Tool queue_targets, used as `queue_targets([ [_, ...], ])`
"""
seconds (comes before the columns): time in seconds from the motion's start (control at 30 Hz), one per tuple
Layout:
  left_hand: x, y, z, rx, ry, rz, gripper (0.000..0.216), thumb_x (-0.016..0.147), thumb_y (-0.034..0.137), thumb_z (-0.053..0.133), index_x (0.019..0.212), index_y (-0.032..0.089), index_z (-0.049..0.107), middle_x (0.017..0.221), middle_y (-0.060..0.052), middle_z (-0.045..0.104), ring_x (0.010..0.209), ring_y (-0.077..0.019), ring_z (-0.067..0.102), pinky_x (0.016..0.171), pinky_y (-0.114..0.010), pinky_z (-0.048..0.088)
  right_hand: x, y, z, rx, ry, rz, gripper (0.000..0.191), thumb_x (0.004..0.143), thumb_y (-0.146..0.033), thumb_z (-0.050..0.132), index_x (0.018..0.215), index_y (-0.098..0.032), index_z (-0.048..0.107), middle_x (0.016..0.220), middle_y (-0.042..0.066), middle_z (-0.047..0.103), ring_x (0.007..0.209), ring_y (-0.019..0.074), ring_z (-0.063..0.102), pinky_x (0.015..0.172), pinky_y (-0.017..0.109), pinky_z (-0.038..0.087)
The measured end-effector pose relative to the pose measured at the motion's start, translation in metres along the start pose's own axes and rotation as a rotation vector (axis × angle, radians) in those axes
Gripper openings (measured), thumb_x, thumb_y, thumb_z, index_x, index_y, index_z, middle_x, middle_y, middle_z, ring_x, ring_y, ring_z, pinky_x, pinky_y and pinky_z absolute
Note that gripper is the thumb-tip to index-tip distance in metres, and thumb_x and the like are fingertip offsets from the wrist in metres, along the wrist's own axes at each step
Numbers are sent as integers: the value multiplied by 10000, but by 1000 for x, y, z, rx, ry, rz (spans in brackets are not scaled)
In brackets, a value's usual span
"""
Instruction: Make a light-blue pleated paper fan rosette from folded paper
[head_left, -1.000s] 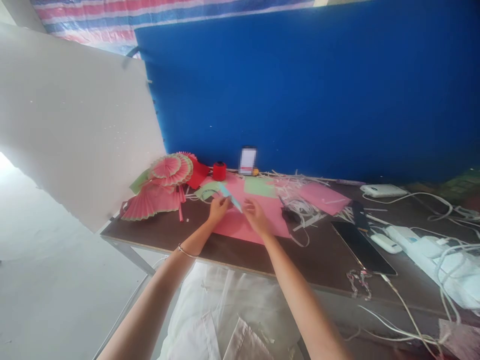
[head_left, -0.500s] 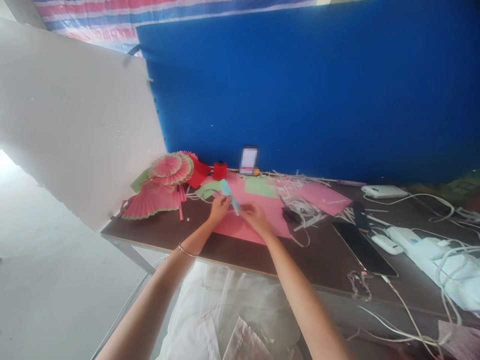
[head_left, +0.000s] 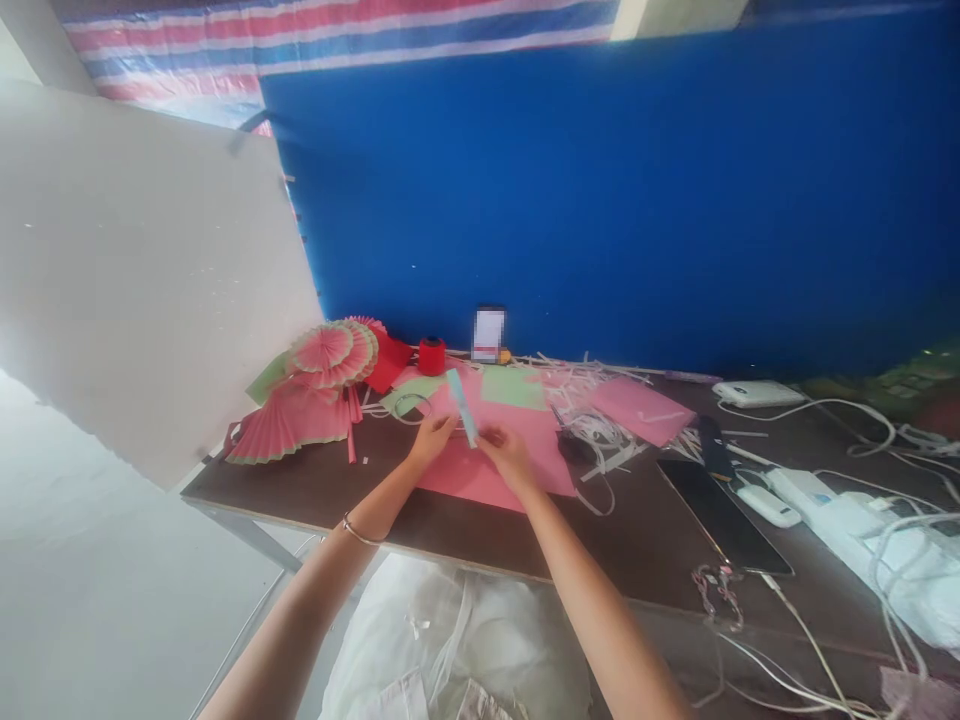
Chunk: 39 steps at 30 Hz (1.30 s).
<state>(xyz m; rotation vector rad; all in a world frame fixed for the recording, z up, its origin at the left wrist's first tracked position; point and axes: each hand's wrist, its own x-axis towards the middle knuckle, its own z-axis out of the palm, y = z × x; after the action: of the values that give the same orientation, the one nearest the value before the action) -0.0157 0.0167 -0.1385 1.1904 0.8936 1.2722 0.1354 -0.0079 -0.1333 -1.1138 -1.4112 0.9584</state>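
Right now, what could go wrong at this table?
1. The thin light-blue strip, with the right hand at its lower end, could bend or crease.
2. Loose white strips beside the pink sheet might get mixed in.
3. A snag on the cable hanging over the table's front edge could pull the dark-screened device off.

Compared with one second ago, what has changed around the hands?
The light-blue paper strip has swung, its far end going rightward; the right hand has come down to its near end. The left hand stays beside it; the pleated paper fans lie unmoved.
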Motion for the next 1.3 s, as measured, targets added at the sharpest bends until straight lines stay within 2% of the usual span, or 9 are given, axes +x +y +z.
queue_targets([
  [0.13, -2, -5, 0, 39, -93, -37, 341, 670, 401, 662, 881, 133, 679, 864, -69, 699, 809, -219, 656, 826, -374, 505, 0, 2, -2, 22, 51, 40, 247, 650, -410, 651, 729, -188, 577, 712, 43, 667, 685, 191, 642, 641, 319, 504],
  [0.33, -6, -1, 1, 42, -50, -106, 339, 599, 295, 733, 881, 118, 672, 827, -94, 706, 787, -228, 660, 805, -379, 500, -2, -1, -3, -26, 54, 31, 228, 662, -387, 642, 705, -165, 613, 704, 45, 663, 692, 191, 630, 659, 316, 494],
  [0.5, -10, 5, 7, -30, -20, -161, 320, 568, 300, 754, 822, 122, 678, 764, -83, 705, 723, -215, 662, 767, -363, 508, -3, 3, -1, -67, 50, -42, 159, 705, -338, 611, 685, -180, 616, 739, 41, 626, 718, 173, 607, 701, 316, 497],
  [0.7, -10, 2, 10, -51, 11, -178, 302, 584, 314, 742, 802, 112, 685, 712, -70, 700, 671, -202, 656, 732, -352, 517, -2, 5, -1, -300, 43, -270, 107, 775, -249, 550, 737, -202, 638, 806, 47, 612, 762, 164, 600, 706, 313, 510],
  [0.9, 2, 11, 9, 40, -29, -152, 237, 669, 302, 678, 817, 117, 699, 752, -79, 702, 710, -194, 655, 751, -326, 511, 11, 8, -4, -376, 7, -284, 151, 805, -231, 523, 787, -214, 672, 846, 55, 632, 793, 171, 612, 720, 322, 519],
  [1.0, 7, 12, 11, 85, -26, -156, 247, 659, 312, 686, 814, 120, 703, 772, -87, 704, 710, -199, 655, 730, -319, 513, 15, 13, -6, -378, 18, -287, 165, 810, -230, 517, 794, -233, 681, 849, 46, 644, 811, 176, 616, 746, 341, 520],
  [1.13, 4, 9, 14, -18, 6, -219, 291, 643, 344, 697, 822, 115, 691, 778, -94, 704, 712, -209, 659, 674, -313, 523, 14, 17, -7, -359, 14, -282, 163, 813, -222, 519, 810, -235, 682, 855, 42, 651, 820, 176, 616, 773, 354, 516],
  [1.3, -1, 11, 16, -102, 35, -241, 298, 624, 344, 720, 805, 110, 681, 772, -91, 703, 712, -199, 661, 700, -310, 523, 10, 11, -6, -333, 8, -292, 160, 817, -220, 522, 829, -237, 680, 856, 49, 649, 817, 181, 617, 760, 347, 520],
])
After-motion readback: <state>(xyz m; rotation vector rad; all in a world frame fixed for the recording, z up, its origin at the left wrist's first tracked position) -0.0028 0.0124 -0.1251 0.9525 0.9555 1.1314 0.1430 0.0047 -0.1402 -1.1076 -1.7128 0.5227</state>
